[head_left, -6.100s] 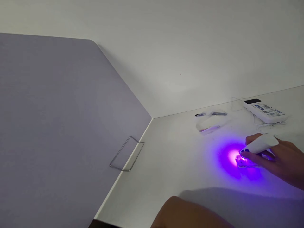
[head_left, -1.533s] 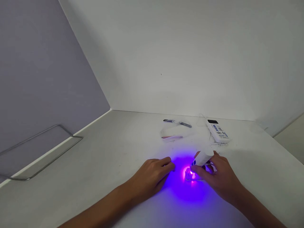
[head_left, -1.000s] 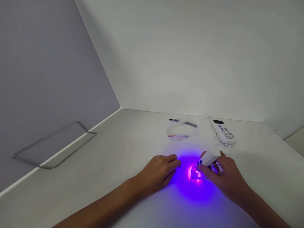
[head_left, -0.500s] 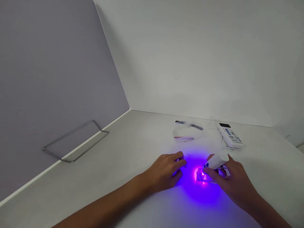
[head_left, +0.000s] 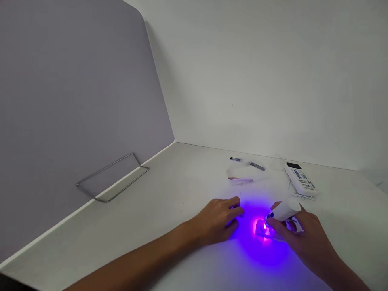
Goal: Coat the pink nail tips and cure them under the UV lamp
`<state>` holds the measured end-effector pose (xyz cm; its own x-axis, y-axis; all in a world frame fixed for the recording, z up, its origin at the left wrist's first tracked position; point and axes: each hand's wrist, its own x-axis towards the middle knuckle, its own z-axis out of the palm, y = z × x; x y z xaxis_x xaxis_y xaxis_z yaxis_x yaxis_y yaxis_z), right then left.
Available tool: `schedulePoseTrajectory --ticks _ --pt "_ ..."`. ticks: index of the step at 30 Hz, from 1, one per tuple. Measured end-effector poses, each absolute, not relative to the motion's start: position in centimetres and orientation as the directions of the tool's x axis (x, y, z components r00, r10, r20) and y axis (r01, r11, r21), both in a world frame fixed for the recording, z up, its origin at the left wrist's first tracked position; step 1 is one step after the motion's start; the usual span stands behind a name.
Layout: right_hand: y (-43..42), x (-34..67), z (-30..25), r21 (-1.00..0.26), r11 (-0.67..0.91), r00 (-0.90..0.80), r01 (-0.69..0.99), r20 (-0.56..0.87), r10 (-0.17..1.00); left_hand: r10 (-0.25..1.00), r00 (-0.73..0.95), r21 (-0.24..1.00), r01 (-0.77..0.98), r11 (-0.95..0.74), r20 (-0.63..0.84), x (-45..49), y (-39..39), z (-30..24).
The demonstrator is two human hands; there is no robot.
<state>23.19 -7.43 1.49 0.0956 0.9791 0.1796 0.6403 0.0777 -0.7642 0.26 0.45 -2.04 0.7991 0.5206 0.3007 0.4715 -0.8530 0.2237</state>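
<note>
White desk [head_left: 169, 202]; right hand [head_left: 307, 239], grip around lamp [head_left: 285, 210]

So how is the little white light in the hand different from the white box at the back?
The little white light is held in the right hand, tilted down at the table; the white box lies flat, touched by nobody. The light glows purple; the box shows no glow, just a dark end and a blue printed label. Both are white.

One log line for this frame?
right hand: holds lit violet lamp over small piece | left hand: on table beside glow
</note>
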Motion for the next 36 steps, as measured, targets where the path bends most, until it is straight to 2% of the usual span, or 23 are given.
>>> schedulePoseTrajectory --ticks 14,21,28,36 --pt "-7.3 23.6 1.4 -0.721 0.1 0.059 0.686 0.191 0.98 0.491 0.788 0.21 0.444 -0.871 0.371 0.2 0.5 -2.4" --pt "-7.3 23.6 1.6 -0.663 0.135 0.01 0.736 0.21 0.978 0.506 0.767 0.25 0.441 -0.862 0.395 0.0 0.9 -2.8" --pt "-7.3 23.5 1.6 -0.689 0.133 0.003 0.713 0.192 0.981 0.559 0.669 0.284 0.484 -0.828 0.49 -0.2 1.7 -2.9" --pt "-7.2 23.6 2.0 -0.657 0.141 -0.01 0.74 0.199 0.98 0.519 0.424 0.267 0.524 -0.809 0.742 0.4 1.4 -1.4"
